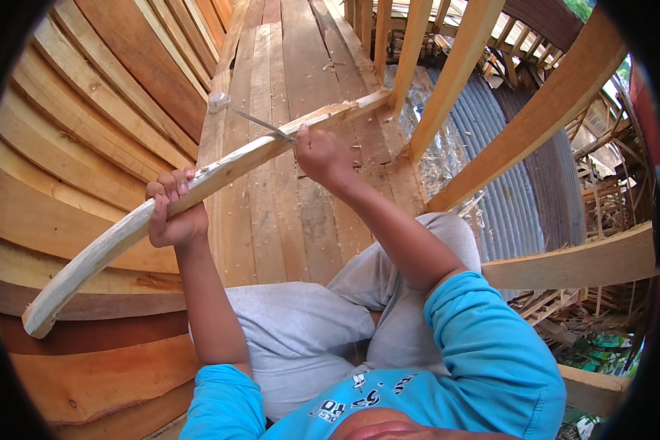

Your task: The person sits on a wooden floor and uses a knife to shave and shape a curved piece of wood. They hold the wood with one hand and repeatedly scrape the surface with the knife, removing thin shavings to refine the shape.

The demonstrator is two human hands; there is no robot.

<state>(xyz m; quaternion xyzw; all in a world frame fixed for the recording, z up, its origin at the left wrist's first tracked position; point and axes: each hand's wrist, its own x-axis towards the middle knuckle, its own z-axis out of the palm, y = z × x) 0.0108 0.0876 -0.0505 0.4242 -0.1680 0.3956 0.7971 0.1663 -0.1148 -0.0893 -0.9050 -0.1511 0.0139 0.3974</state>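
A long wooden pole (pixel 231 167), pale and partly shaved on its upper face, slants from the lower left up to the railing at the far right. Around its middle-left part my left hand (pixel 177 207) is wrapped, fingers over the top. My right hand (pixel 323 155) is closed on a knife, whose handle is hidden inside the fist. The thin metal knife blade (pixel 264 125) points to the far left and lies across the pole, seemingly touching its top. Rougher, darker wood shows on the pole just beyond the blade.
Plank flooring (pixel 301 220) sprinkled with wood shavings runs ahead. A plank wall (pixel 88 139) rises at the left; railing posts (pixel 447 81) stand at the right, with corrugated metal sheets (pixel 502 154) beyond. A small clear object (pixel 218 102) sits near the wall. My legs in grey trousers (pixel 293 315) are folded below.
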